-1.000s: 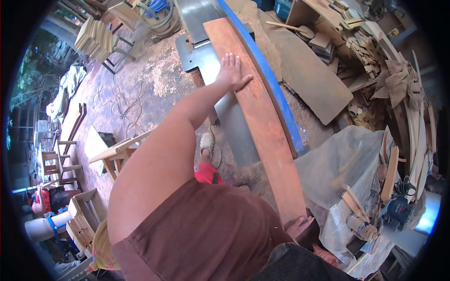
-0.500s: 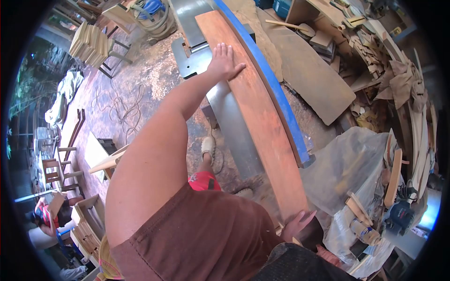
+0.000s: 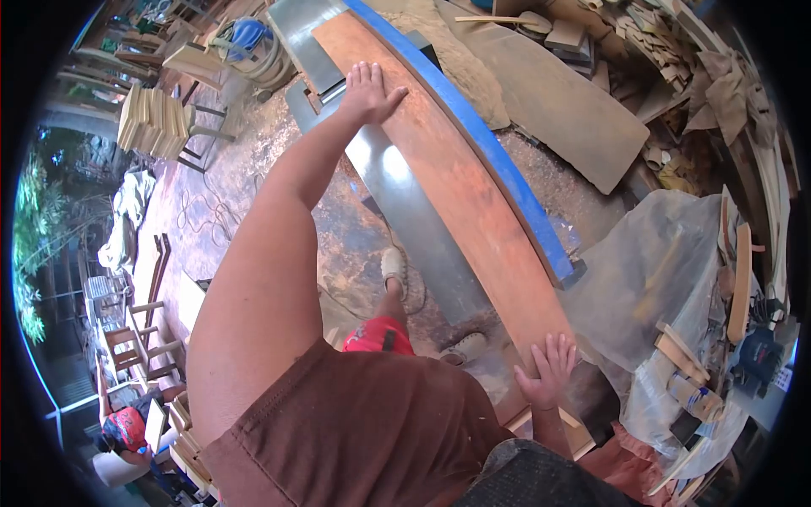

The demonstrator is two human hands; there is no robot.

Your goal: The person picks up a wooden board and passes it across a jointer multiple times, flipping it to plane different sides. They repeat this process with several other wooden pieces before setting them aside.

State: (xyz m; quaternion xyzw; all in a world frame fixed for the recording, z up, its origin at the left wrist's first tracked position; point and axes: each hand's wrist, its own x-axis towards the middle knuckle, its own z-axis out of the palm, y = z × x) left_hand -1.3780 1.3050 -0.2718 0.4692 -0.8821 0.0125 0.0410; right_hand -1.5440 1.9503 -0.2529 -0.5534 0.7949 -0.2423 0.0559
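A long reddish-brown wooden plank (image 3: pixel 460 190) lies lengthwise on the grey metal table (image 3: pixel 405 182) of a jointer-like machine, beside its long blue fence (image 3: pixel 473 127). My left hand (image 3: pixel 369 95) rests palm down on the plank's far part, fingers extended and thumb out to the right, near the slot in the machine table. At the plank's near end, my right hand (image 3: pixel 547 370) lies on the top face with its fingers spread. Neither hand is wrapped around the wood.
Wood shavings and a loose cord (image 3: pixel 203 215) lie on the floor at left. Stacked wood pieces (image 3: pixel 156 122) sit on a stool, near a blue-topped vacuum (image 3: pixel 249 38). Right stand a large board (image 3: pixel 574 110), plastic sheeting (image 3: pixel 642 253) and scrap wood. Another person (image 3: pixel 131 431) is at lower left.
My right hand has come up from the plank's near end edge and now lies flatter on its top. My left hand stays on the plank. The view has shifted.
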